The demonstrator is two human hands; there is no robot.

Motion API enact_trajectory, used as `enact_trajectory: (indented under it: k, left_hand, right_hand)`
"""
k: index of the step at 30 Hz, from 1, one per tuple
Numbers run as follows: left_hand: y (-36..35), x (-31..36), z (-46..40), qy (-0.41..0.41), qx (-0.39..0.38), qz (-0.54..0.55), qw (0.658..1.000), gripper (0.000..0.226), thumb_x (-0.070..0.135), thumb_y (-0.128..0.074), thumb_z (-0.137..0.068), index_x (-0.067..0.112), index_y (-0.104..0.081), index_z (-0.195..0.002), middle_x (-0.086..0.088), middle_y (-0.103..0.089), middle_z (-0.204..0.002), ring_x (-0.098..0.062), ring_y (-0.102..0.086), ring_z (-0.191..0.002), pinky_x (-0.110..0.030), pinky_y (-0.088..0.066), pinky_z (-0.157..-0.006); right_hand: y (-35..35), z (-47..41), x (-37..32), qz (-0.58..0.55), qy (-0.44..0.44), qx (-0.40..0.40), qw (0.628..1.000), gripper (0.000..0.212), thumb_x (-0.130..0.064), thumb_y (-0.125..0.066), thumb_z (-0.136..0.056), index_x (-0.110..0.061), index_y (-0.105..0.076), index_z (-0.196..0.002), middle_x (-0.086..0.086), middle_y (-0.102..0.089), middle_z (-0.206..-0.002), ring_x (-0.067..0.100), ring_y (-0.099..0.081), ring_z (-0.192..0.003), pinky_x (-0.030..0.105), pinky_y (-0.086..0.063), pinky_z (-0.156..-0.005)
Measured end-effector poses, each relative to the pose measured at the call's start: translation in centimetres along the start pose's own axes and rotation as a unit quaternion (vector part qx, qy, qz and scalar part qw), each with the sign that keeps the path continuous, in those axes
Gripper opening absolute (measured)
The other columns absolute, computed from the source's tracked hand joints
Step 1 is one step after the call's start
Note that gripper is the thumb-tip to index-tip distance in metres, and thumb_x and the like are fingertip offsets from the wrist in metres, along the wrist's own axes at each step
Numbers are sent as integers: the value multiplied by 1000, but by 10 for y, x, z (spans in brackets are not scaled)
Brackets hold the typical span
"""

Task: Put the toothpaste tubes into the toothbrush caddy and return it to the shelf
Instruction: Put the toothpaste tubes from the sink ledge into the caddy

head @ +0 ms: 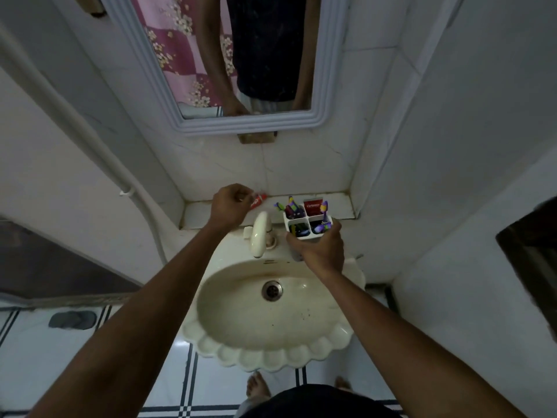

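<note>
Over a cream sink (241,351), the right hand (321,251) grips a white four-slot caddy (307,226) from below, toothbrushes (291,208) and one red tube (313,207) standing in it. The left hand (230,206) curls around a second red tube (258,200) lying on the shelf (340,203) beside the tap (259,233).

Dim, bluish light; soft focus; strong wide-angle bending at edges; source perhaps overhead.

Both arms extended forward; left hand (230,203) curled in closed grip, right hand (321,250) clasped, fingers wrapped.
</note>
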State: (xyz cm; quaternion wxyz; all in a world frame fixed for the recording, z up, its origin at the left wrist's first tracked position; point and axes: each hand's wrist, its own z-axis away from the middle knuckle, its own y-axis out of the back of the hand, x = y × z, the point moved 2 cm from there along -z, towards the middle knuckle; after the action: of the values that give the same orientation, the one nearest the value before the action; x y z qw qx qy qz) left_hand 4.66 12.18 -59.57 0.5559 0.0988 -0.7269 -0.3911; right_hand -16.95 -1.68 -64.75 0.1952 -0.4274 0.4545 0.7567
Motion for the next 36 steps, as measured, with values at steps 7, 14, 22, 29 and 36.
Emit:
enact_trajectory:
  k: [7,14,22,29,36]
  left_hand:
    - [-8,-83,10,79,-15,-18,997,22,30,-73,-98,14,-79,-112,-5,-81,-102,-21,-73,-92,-30,-53,-84]
    - [-25,-118,-16,67,-37,-65,995,25,34,-67,-102,14,-78,-113,-9,-79,-111,-31,-75,-100,-38,-61,-86]
    - [-43,-127,-61,30,-95,-248,964,52,41,-62,-102,17,-56,-148,-12,-57,-148,-36,-52,-137,-50,-42,-109]
    - [-46,-121,-76,46,-123,-297,946,38,46,-66,-97,18,-71,-124,-12,-64,-126,-37,-59,-123,-50,-47,-101]
    - [-12,-87,-46,161,-100,75,979,38,38,-72,-100,4,-75,-116,-10,-79,-88,-18,-78,-66,-34,-65,-56]
  right_hand:
    - [-3,-3,-8,13,0,6,1000,132,-83,-97,-49,-30,-41,-157,-4,-70,-142,24,-69,-127,45,-62,-98]
    - [-11,-11,-19,31,-14,12,999,133,-87,-94,-47,-32,-44,-156,-7,-71,-140,24,-70,-126,46,-61,-101]
    - [-19,-13,-20,32,-16,17,999,127,-85,-97,-51,-36,-44,-156,-11,-72,-136,19,-73,-119,47,-65,-97]
    - [-21,-18,-22,36,-21,4,999,132,-89,-95,-45,-34,-45,-154,-11,-70,-136,20,-71,-123,50,-65,-99]
    - [-17,-19,-13,54,-20,-45,997,159,-99,-91,-29,-32,-31,-161,-7,-65,-147,24,-64,-135,56,-60,-107]
